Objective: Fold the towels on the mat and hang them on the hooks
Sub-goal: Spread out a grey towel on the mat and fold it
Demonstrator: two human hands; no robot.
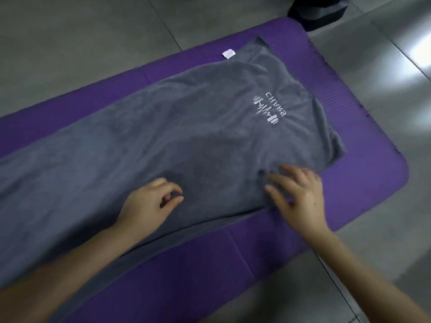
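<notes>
Grey towel (163,141) — left end off-frame

There were one towel (163,141), one mat (349,94), one white label (228,53), one dark bag (317,12), and two hands: left hand (149,201), right hand (300,194).

Grey floor tiles (70,43) with dark grout lines catch a bright glare (417,66) at right, near a dark bag (317,10).
</notes>
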